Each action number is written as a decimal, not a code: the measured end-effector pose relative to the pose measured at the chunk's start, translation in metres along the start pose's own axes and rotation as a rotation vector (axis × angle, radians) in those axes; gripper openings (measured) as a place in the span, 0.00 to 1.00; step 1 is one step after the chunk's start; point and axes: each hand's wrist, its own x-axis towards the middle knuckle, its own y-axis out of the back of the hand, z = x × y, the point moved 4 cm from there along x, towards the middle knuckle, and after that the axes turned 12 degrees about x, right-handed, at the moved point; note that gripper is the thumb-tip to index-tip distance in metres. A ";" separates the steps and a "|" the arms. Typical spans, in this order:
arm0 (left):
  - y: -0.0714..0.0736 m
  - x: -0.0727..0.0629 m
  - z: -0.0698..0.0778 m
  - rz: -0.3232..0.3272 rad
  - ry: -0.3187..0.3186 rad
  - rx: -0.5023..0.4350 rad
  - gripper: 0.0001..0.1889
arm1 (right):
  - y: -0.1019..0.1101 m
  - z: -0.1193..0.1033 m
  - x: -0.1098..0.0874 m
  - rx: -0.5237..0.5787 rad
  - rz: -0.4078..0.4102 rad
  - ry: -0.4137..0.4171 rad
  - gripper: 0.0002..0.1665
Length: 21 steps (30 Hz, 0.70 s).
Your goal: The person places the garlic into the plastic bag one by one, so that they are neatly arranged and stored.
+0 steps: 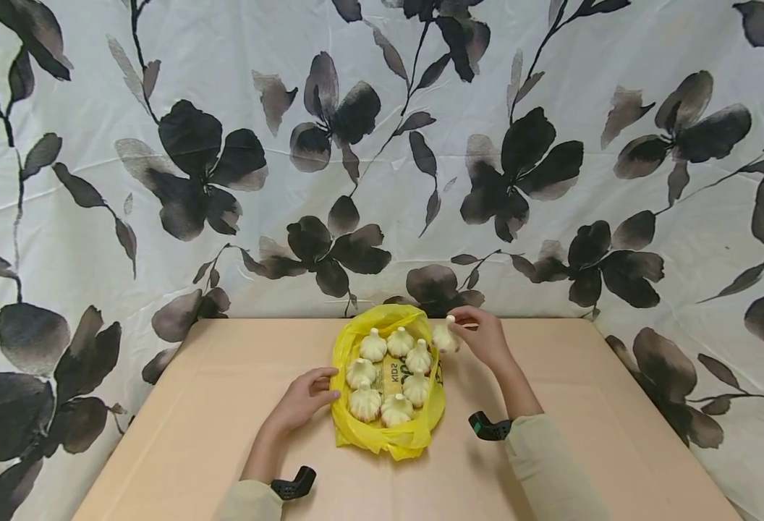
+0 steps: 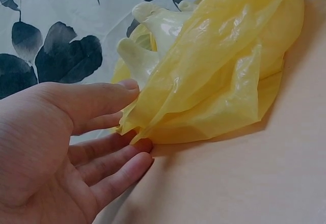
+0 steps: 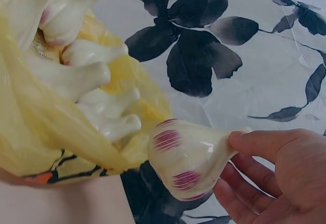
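Note:
A yellow plastic bag (image 1: 391, 441) sits with its mouth open on the table, several white garlic bulbs (image 1: 364, 402) standing in a ring inside it. My left hand (image 1: 300, 399) is at the bag's left side, where thumb and fingers pinch the rim; in the left wrist view the thumb (image 2: 102, 99) lies along the plastic edge. At the bag's far right edge, my right hand (image 1: 482, 336) holds one more garlic bulb (image 3: 186, 158) by its stem, between thumb and fingers. That bulb is glossy, with purple streaks, and is held just outside the rim.
Printed lettering (image 1: 393, 373) shows on the bag's bottom between the bulbs. The pale tabletop (image 1: 193, 405) ends at a hanging white cloth (image 1: 421, 195) with dark flowers, close behind the bag. Black wrist devices (image 1: 294, 483) sit at both sleeve cuffs.

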 end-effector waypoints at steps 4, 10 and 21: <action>-0.003 0.004 -0.001 0.017 0.020 0.019 0.25 | -0.006 -0.001 0.008 0.015 -0.026 0.018 0.12; -0.007 0.011 0.002 0.027 0.021 0.029 0.26 | -0.013 -0.006 0.014 0.024 -0.054 0.044 0.12; -0.013 0.020 0.004 0.070 0.026 0.014 0.25 | -0.033 -0.004 0.023 0.057 -0.117 0.085 0.15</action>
